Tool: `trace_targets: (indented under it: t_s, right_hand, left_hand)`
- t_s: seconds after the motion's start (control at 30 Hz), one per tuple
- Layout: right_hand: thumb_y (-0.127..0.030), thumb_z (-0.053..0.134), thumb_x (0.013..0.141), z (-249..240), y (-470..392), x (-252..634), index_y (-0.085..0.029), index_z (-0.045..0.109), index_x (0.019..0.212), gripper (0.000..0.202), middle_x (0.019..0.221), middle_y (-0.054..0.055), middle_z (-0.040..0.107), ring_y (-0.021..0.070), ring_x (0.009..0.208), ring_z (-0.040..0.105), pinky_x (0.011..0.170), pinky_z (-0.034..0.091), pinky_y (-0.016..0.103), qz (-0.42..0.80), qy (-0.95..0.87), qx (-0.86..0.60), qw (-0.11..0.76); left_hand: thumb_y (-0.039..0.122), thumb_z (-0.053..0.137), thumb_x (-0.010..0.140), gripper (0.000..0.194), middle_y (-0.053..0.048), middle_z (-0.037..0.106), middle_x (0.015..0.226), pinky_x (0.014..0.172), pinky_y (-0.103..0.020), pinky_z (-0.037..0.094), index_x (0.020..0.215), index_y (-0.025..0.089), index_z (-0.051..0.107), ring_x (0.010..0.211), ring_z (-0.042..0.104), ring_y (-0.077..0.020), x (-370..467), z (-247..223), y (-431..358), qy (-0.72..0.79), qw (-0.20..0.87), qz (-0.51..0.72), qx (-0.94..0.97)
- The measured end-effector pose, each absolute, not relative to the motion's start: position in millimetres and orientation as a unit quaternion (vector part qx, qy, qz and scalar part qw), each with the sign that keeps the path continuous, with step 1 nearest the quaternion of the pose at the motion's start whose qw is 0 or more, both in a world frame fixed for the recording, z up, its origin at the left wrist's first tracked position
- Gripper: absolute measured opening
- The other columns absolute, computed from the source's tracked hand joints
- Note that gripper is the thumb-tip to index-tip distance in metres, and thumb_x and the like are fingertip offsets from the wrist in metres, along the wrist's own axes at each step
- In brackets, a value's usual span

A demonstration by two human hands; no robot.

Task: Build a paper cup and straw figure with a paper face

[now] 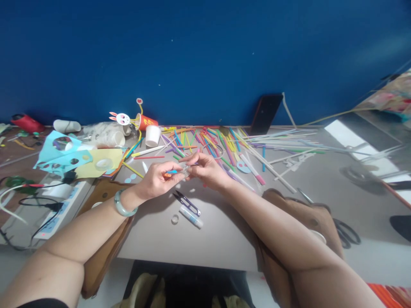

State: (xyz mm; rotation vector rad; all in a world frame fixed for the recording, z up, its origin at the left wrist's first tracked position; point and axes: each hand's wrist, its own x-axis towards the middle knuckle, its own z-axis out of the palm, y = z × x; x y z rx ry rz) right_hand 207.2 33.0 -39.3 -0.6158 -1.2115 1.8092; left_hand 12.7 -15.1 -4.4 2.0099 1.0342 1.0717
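Note:
Over the middle of the table, my left hand [159, 177] is closed, with a small orange and blue stick-like piece [171, 172] between its fingers. Close against it, the bent fingers of my right hand [208, 172] pinch a small clear thing that looks like a roll of tape [185, 169]. Both hands meet at this clear thing, and fingers partly cover it. On the table just below the hands lie black thread snips [188, 202], a glue stick [191, 217] and a small clear ring [175, 219].
Behind my hands are many coloured sticks [224, 145]. A white paper cup [153, 135] and an orange cup figure with a rabbit face [146, 122] stand back left. A phone [266, 114] leans on the blue wall. Left lies a power strip [62, 209]; right, scissors [346, 233].

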Motion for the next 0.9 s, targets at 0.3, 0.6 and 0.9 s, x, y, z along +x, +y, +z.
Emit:
trace_targets:
  t_s: [0.3,0.6,0.9]
  right_hand:
    - [-0.026,0.088,0.062,-40,32,205,-0.016,0.065,0.073,0.027,0.106,0.006,0.074,0.0129,0.066,0.071,0.059,0.063,0.028,0.731,-0.47,-0.252,0.426]
    - [-0.029,0.084,0.068,-30,32,205,-0.02,0.072,0.082,0.02,0.104,0.002,0.076,0.0127,0.074,0.072,0.063,0.061,0.024,0.757,-0.443,-0.219,0.427]
    - [-0.025,0.09,0.061,-34,32,203,-0.021,0.065,0.09,0.039,0.096,0.0,0.075,0.0142,0.079,0.072,0.074,0.063,0.028,0.714,-0.494,-0.224,0.442]
  left_hand:
    - [0.028,0.067,0.089,0.017,-0.007,0.078,0.08,0.056,-0.016,0.054,0.093,0.012,0.072,0.065,0.07,-0.012,13,-8,-17,0.397,0.312,0.4,0.765]
    - [0.031,0.069,0.087,0.019,0.0,0.063,0.06,0.042,-0.015,0.036,0.089,0.012,0.071,0.045,0.045,-0.0048,10,-6,-14,0.404,0.292,0.442,0.746]
    - [0.039,0.069,0.087,0.026,0.002,0.053,0.056,0.042,-0.018,0.029,0.085,0.013,0.071,0.047,0.039,-0.0057,8,-7,-9,0.441,0.343,0.433,0.707]
